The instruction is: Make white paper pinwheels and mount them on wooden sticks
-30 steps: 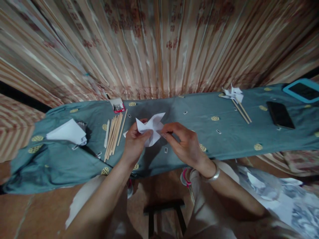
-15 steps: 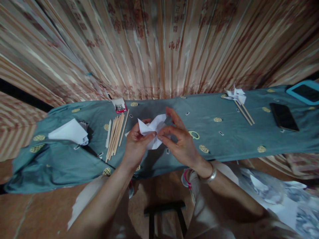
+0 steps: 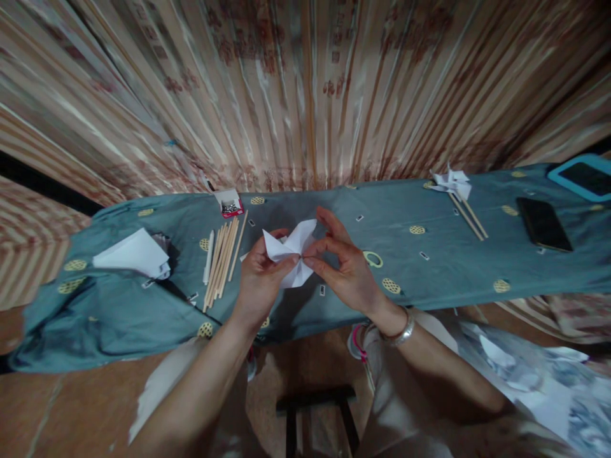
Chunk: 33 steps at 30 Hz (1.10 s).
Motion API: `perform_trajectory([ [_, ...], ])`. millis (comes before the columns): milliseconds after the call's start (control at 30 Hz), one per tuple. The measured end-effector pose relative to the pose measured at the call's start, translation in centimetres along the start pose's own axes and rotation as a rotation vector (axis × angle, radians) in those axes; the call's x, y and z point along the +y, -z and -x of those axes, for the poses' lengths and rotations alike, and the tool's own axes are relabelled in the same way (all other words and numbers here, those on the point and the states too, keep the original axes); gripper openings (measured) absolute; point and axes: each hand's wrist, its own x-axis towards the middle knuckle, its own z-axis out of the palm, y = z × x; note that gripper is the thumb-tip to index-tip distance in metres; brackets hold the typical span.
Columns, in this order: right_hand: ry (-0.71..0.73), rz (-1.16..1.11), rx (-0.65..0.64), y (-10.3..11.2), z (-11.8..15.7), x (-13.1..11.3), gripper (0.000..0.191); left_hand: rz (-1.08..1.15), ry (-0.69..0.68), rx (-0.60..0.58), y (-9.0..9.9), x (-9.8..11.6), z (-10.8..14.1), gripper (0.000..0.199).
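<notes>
A white folded paper pinwheel point(image 3: 298, 238) is held above the table, its points fanned around a small dark spot at the centre. My left hand point(image 3: 262, 270) grips it from the left, thumb pressed near the middle and fingers behind the paper. My right hand point(image 3: 346, 267) pinches thumb and index finger at that centre; whatever sits between the fingertips is too small to name. To the left lie several thin wooden sticks point(image 3: 222, 264) and a white rolled stick point(image 3: 209, 257). Behind them stands an opened small box point(image 3: 230, 205) with shiny metal bits, possibly pins.
On the green patterned cloth point(image 3: 296, 312) rest a stack of folded white paper point(image 3: 131, 252) at left, a pale green tape ring point(image 3: 373, 259), paper pinwheels on sticks point(image 3: 453, 183), a black phone point(image 3: 544, 224) and a blue-framed tablet point(image 3: 587, 178). A curtain point(image 3: 305, 95) hangs behind.
The right fingertips have shifted slightly off the pinwheel's centre, so its dark middle spot and right-hand folds show more. The left hand keeps its hold, and the table things stay put.
</notes>
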Motion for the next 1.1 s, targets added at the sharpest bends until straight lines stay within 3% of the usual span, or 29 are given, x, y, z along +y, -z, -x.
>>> perform_trajectory([
  [433, -0.042, -0.109, -0.037, 0.1, 0.0, 0.0, 0.004, -0.059, -0.031, -0.024, 0.0, 0.2, 0.0, 0.052],
  [1100, -0.122, -0.213, -0.111, 0.1, -0.2, 1.2, 0.021, -0.126, -0.052, -0.053, 0.3, 0.4, 0.1, 0.054],
])
